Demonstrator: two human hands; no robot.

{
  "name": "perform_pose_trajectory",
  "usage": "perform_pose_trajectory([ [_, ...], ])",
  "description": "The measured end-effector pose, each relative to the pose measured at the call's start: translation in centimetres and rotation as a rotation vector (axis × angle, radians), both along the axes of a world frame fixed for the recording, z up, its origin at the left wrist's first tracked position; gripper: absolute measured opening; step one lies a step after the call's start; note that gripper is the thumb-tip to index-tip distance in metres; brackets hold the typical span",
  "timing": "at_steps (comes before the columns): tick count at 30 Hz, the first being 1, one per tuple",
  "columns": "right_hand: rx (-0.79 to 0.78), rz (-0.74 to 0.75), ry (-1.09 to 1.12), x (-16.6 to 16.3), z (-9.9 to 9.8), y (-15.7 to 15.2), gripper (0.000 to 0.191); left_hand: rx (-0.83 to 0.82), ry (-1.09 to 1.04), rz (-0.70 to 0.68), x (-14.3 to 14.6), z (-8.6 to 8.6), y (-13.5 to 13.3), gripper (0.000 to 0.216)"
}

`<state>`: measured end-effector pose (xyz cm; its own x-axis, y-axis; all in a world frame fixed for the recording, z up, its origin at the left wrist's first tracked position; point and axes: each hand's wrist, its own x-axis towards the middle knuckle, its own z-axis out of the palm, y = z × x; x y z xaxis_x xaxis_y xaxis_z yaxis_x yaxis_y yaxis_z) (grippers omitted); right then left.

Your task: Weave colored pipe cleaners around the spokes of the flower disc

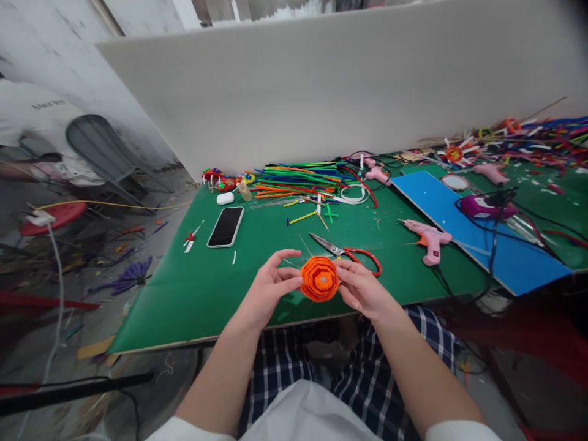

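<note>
An orange and red coiled pipe-cleaner disc, shaped like a flower with a small greyish centre, is held up above the table's front edge. My left hand pinches its left rim between thumb and fingers, the index finger stretched out above. On the opposite rim, my right hand grips with its fingertips. Just behind the disc lie scissors with red handles, blades pointing away to the left. A thin clear strand shows near the left fingertips; I cannot tell what it belongs to.
Pipe cleaners are heaped along the white board. A phone and a white case lie left. Rightward are a pink glue gun, a blue panel and a purple tool with cords. A person sits far left.
</note>
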<state>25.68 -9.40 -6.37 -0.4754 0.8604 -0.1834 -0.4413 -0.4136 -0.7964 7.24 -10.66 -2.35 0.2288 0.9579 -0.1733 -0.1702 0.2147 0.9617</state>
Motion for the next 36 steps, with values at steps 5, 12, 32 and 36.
perform_pose_trajectory([
  [5, 0.004, 0.021, 0.003, -0.3, 0.1, -0.1, 0.019, 0.025, -0.011, -0.022, -0.4, 0.1, 0.3, 0.042],
  [12, 0.042, 0.020, 0.002, -0.4, 0.6, 0.0, 0.015, 0.051, 0.045, -0.033, -0.6, 0.4, 0.2, 0.038],
  [32, 0.294, 0.255, -0.116, -2.9, 5.8, 4.4, 0.020, 0.192, 0.078, 0.121, -2.0, 3.7, 1.3, 0.026],
  [36, 0.268, 0.232, -0.078, -3.3, 5.0, 5.3, 0.021, 0.190, 0.124, 0.090, -2.5, 3.9, 1.7, 0.032],
])
